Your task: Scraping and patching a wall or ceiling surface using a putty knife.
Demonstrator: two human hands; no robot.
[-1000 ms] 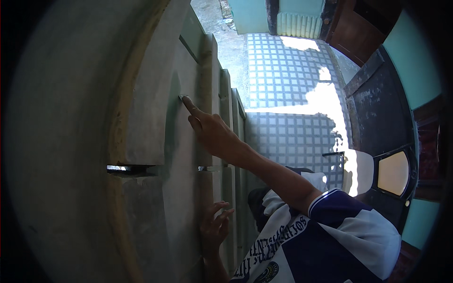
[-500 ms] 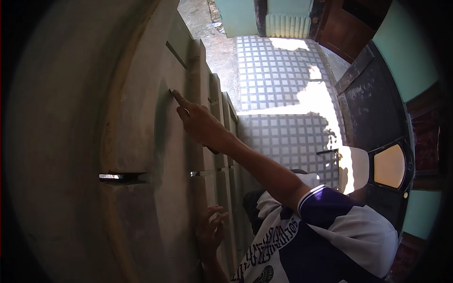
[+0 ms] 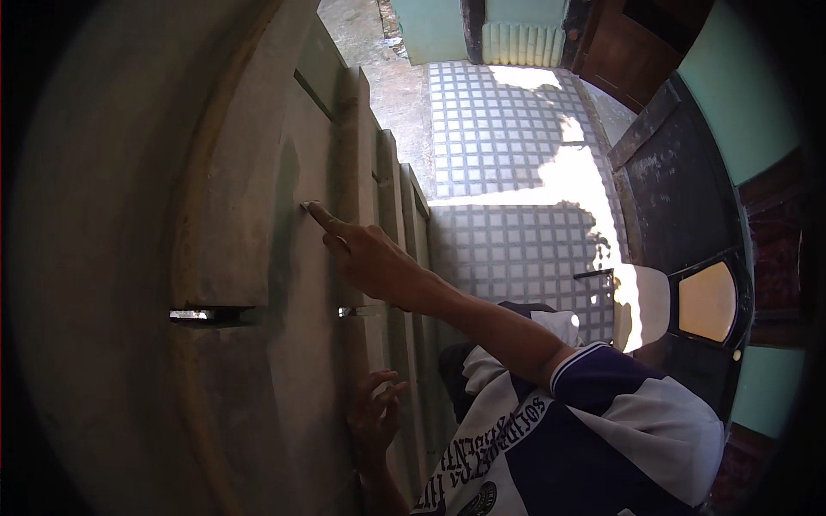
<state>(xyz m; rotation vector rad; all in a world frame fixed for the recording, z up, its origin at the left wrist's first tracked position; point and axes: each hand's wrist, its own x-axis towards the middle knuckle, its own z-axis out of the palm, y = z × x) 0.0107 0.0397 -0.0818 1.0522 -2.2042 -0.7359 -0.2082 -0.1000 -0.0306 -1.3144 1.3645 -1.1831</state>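
Closed around a thin tool [image 3: 305, 205] is my right hand [image 3: 366, 256], its index finger stretched along it. Only the tool's small tip shows; my palm and fingers hide the rest, so its exact kind cannot be told. The tip meets a flat, pale grey-beige surface [image 3: 314, 344], beside a darker greenish patch [image 3: 288, 189]. Lower down, my left hand [image 3: 376, 417] is beside the ledges of the same structure. Its fingers are apart and loosely bent, with nothing visible in them; whether it touches the ledge I cannot tell.
Stepped ledges [image 3: 379, 172] run along the structure's right side. Its thick left block [image 3: 224, 198] has a narrow gap [image 3: 215, 316] across it. To the right lie a sunlit tiled floor [image 3: 482, 129], a chair with a tan backrest [image 3: 710, 301] and a dark panel [image 3: 680, 189].
My right hand has moved down the surface with the tool, drawing its tip lower beside the greenish patch. My left hand stays nearly in place. The view has shifted slightly.
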